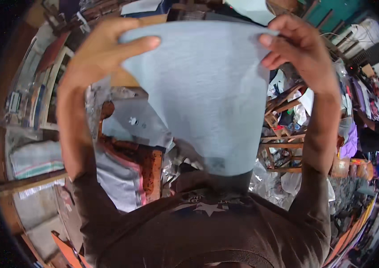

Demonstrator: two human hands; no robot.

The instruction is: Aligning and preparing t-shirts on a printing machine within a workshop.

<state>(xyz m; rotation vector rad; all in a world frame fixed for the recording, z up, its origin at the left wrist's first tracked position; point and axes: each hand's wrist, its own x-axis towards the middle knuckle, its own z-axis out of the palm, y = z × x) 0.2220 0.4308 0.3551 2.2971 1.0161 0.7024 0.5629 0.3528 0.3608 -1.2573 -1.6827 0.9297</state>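
A pale blue-grey piece of cloth [207,89] hangs in front of me, stretched between my two raised hands. My left hand [104,51] grips its upper left corner, thumb lying over the front. At the upper right corner, my right hand [296,51] pinches the edge between thumb and fingers. The cloth narrows toward its lower end, which hangs down before my dark shirt. Below my left hand, a grey cloth piece [131,120] with a small dark and white print lies on a worn wooden surface [153,172].
Folded grey cloth [118,181] with a pink edge lies at the left, near a striped light cloth [37,158]. Wooden framing [283,145] and crumpled clear plastic [263,181] are on the right. Another person in dark clothing [374,136] is farther right, among piled fabrics.
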